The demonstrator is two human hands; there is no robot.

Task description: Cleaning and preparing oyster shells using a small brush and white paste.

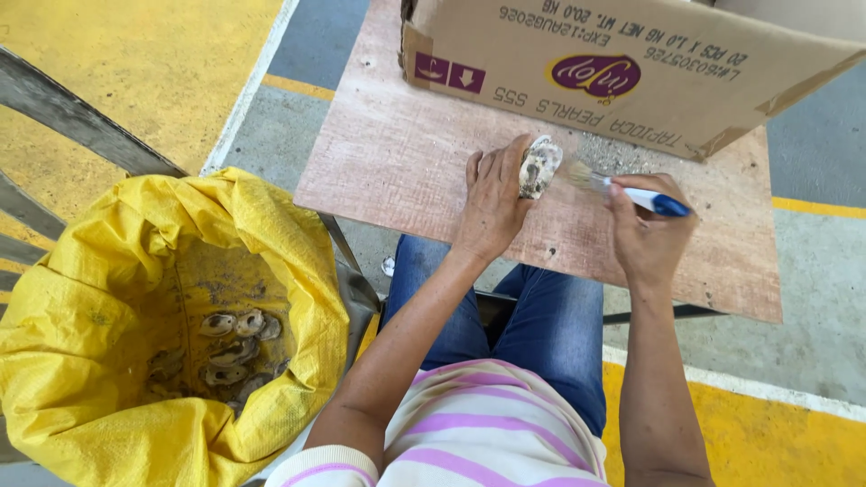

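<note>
- We look down on a seated person; blue jeans and a pink-striped top fill the lower middle, and the head and shoulders are out of view.
- The left hand (492, 203) is closed around a rough grey-white shell (539, 166), holding it upright on edge over the wooden board (397, 153). Fingers wrap the near side; we cannot see the thumb or the far side of the grip.
- Whether the shell's lower edge touches the board we cannot tell; the hand hides it.
- The right hand (645, 230) is clenched on a small brush (622, 187) with a white and blue handle. The bristles point left and meet the shell's right side. Most of the handle is buried in the fist; only the blue end sticks out.
- Fine grey grit lies on the board just beyond the shell.
- The board rests across the lap; its support is hidden.
- A cardboard box (631, 72) sits on the far end of the board, cut off by the top edge, contents unseen.
- To the person's left stands an open yellow woven sack (108, 298). More shells (236, 341) lie at its bottom, in shadow, hard to count.
- The sack seems to sit in a grey metal frame (72, 122), mostly covered.
- The floor is grey concrete with yellow painted zones.
</note>
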